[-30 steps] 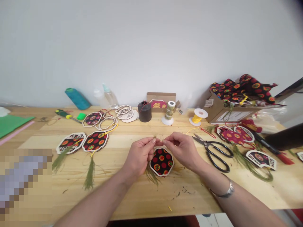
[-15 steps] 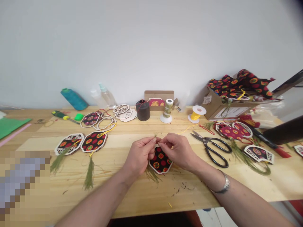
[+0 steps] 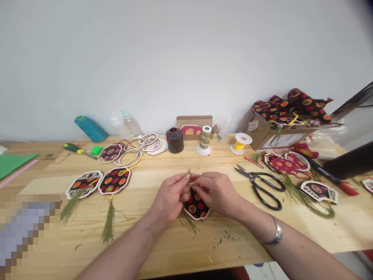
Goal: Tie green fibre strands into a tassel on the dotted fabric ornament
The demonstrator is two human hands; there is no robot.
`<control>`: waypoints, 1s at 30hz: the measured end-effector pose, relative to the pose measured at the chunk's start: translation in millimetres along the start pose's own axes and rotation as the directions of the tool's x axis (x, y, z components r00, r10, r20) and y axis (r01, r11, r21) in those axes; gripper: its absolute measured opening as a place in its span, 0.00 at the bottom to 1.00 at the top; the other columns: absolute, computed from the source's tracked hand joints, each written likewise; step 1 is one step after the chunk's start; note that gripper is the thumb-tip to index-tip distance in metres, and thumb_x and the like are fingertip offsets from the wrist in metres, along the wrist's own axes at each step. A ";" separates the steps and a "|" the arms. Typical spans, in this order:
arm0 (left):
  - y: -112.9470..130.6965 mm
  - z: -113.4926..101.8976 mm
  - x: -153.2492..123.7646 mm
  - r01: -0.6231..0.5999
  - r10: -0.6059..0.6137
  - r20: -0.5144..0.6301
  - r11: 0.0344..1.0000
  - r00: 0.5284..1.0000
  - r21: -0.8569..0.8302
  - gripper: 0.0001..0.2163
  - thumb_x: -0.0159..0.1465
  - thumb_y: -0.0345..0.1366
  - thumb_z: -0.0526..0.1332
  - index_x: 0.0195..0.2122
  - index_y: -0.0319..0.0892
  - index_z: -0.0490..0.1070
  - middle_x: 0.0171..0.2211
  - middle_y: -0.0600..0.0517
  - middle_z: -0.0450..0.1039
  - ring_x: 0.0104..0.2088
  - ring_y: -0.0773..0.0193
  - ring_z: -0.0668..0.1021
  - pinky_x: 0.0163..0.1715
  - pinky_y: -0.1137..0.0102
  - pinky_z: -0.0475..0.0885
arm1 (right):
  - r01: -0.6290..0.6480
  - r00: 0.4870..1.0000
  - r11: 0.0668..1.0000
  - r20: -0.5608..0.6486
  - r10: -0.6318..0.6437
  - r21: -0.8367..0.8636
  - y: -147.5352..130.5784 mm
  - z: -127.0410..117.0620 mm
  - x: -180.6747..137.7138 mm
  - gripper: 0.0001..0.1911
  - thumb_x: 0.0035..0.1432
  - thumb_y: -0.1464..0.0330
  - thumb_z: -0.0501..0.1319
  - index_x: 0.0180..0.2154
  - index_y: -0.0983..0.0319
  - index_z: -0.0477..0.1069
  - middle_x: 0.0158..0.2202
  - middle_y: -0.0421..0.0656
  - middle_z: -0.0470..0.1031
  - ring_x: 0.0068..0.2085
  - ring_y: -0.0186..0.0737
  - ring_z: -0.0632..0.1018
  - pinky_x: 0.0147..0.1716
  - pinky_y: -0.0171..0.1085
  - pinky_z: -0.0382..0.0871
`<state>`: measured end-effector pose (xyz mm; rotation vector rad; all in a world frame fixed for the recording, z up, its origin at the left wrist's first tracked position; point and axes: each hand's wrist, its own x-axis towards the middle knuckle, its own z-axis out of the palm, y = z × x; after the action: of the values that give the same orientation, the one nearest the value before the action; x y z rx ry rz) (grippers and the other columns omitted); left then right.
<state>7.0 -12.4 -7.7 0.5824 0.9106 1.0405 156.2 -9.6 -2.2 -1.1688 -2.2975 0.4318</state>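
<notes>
My left hand and my right hand meet fingertip to fingertip over a small flat ornament of black cloth with red and yellow flowers in a pale wooden rim. Both hands pinch a thin green thread at the ornament's top edge. A green tassel sticks out from under the ornament toward me. A silver bracelet circles my right wrist.
Black scissors lie right of my hands. Finished tasselled ornaments lie at the left, more at the right. Thread spools, a dark spool, bottles and a cardboard box of patterned cloth line the back.
My hands have drawn closer together over the ornament, and the right fingers now touch the left ones. The view has shifted slightly.
</notes>
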 end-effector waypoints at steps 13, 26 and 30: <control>-0.5 -0.4 -1.0 -0.024 0.024 0.020 0.999 1.000 0.040 0.11 0.53 0.38 0.66 0.30 0.33 0.76 0.15 0.61 0.49 0.17 0.78 0.52 0.15 0.79 0.47 | 0.026 1.000 0.999 0.005 -0.026 -0.035 2.0 1.8 0.6 0.09 0.55 0.73 0.55 0.26 0.63 0.73 0.26 0.42 0.75 0.27 0.32 0.71 0.27 0.31 0.60; -2.6 0.9 -1.7 -0.132 0.138 -0.024 0.976 0.990 0.173 0.10 0.55 0.38 0.64 0.30 0.35 0.75 0.14 0.60 0.54 0.16 0.76 0.54 0.16 0.77 0.47 | -0.191 0.958 0.936 -0.153 0.244 0.295 5.1 -11.0 5.1 0.08 0.54 0.68 0.59 0.30 0.62 0.76 0.24 0.42 0.73 0.26 0.32 0.71 0.27 0.32 0.62; -4.9 0.4 -2.7 -0.171 0.178 0.001 0.948 0.984 0.270 0.10 0.56 0.38 0.62 0.29 0.35 0.75 0.18 0.55 0.65 0.16 0.76 0.57 0.16 0.76 0.51 | -0.291 0.918 0.752 -0.049 0.393 0.591 11.6 -11.7 12.2 0.05 0.48 0.69 0.64 0.29 0.62 0.77 0.27 0.42 0.75 0.29 0.33 0.74 0.31 0.35 0.68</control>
<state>9.1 -16.8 -10.3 0.8932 1.0438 1.0910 164.5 7.5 5.3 -1.2387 -1.6109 1.0409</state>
